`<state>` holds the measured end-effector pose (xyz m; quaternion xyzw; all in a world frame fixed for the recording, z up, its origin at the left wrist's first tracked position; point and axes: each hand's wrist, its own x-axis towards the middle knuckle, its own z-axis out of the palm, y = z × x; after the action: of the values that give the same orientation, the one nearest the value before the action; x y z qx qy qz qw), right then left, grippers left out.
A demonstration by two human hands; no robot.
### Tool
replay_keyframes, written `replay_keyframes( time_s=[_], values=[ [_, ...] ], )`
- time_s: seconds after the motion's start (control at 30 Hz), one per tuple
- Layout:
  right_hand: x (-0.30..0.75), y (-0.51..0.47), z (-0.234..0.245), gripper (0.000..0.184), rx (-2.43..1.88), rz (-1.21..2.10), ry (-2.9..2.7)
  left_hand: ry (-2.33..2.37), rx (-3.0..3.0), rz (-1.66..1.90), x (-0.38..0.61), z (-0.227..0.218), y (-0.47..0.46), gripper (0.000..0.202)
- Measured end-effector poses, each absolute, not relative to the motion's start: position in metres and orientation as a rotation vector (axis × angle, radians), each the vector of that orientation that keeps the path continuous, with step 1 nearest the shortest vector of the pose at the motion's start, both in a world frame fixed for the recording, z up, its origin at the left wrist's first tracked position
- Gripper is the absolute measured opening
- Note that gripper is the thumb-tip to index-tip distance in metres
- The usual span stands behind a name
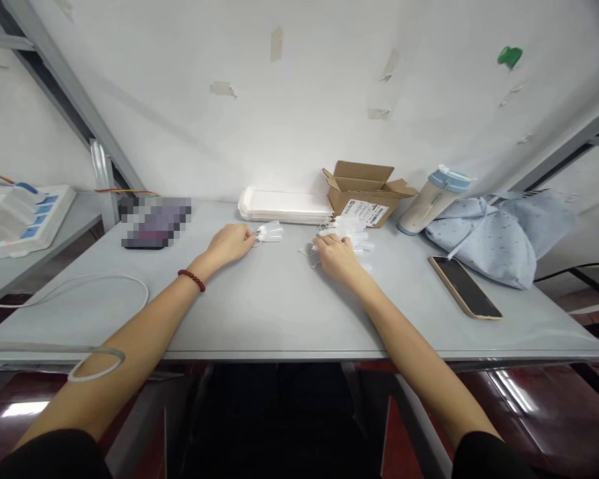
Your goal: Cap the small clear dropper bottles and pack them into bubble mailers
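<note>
Several small clear plastic pieces with white ends and thin strings (pixel 271 231) stick out from the fingertips of my left hand (pixel 232 243). Its fingers are pinched on their stringed end, low over the table. My right hand (pixel 337 256) is at the near left edge of a loose heap of similar clear pieces (pixel 360 238). Those fingers are curled down onto the heap, and thin white strings (pixel 307 251) trail out to their left. The hand partly covers the heap, so how many pieces it grips is hidden.
Behind my hands lie a stack of white trays (pixel 284 205) and an open cardboard box (pixel 367 193). To the right are a tumbler (pixel 432 199), a pale blue cloth bag (pixel 484 239) and a phone (pixel 465 287). A white cable (pixel 100 276) and a pixelated item (pixel 154 223) are at left.
</note>
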<state>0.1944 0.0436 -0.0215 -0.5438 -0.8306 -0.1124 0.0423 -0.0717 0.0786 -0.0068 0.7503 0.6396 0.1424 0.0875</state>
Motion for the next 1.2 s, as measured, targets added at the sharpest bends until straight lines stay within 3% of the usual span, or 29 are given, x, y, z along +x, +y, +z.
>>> replay_keyframes(
  time_s=[0.3,0.57,0.87,1.2],
  values=[
    [0.192,0.043,-0.022,0.049,-1.639,-0.404,-2.523,1.983,2.226,0.523,-0.061,-0.004,0.070,0.036],
    [0.186,0.036,-0.013,0.031,-1.318,0.117,-2.323,1.524,2.169,0.734,-0.040,0.001,0.055,0.030],
    [0.180,0.030,-0.014,0.027,-1.213,0.179,-2.312,1.199,1.968,0.862,-0.027,0.005,0.042,0.034],
    [0.177,0.023,-0.010,0.028,-1.208,0.251,-2.276,1.173,1.936,0.894,-0.028,0.006,0.044,0.023]
  ],
)
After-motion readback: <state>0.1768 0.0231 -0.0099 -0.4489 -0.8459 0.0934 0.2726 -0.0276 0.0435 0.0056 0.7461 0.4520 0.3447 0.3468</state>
